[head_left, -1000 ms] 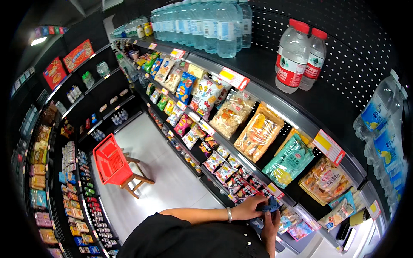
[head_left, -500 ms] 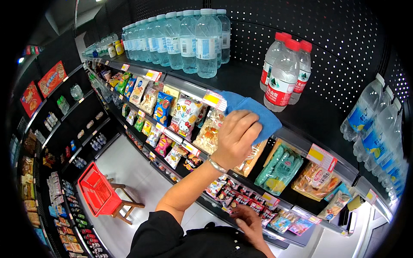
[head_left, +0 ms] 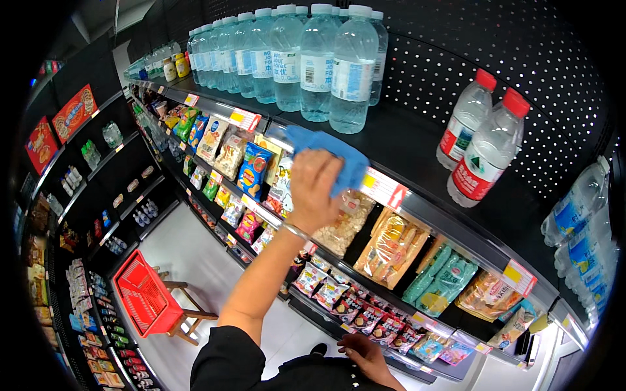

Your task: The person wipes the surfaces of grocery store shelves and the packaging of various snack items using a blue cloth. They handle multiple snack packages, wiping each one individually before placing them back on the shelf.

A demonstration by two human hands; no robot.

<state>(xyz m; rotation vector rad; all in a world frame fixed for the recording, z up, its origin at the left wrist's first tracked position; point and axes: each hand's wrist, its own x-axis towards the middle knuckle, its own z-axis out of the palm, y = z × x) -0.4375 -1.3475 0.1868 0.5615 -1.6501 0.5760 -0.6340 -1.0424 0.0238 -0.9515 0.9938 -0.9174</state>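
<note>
My left hand [head_left: 316, 192], with a bangle at its wrist, grips a blue cloth [head_left: 342, 156]. The cloth lies over the front edge of the upper black shelf [head_left: 398, 146], just left of a price label [head_left: 385, 188]. Behind the cloth, rows of clear water bottles [head_left: 352, 78] with white caps stand on that shelf. Farther right are bottles with red caps and red labels [head_left: 479, 169]. Low in front of my body, my right hand [head_left: 365, 357] hangs with its fingers loosely apart and nothing visible in it.
Bags of snacks [head_left: 253, 171] and packaged bread [head_left: 391, 247] fill the shelf below. Blue-labelled bottles [head_left: 577, 202] stand far right. On the floor at left, a red basket [head_left: 145, 296] rests on a wooden stool [head_left: 186, 313]. Another stocked shelf [head_left: 98, 247] lines the left side.
My left hand has slid the blue cloth leftward along the shelf edge, past the price label. The view has shifted, so the bottles appear farther right. My right hand stays low.
</note>
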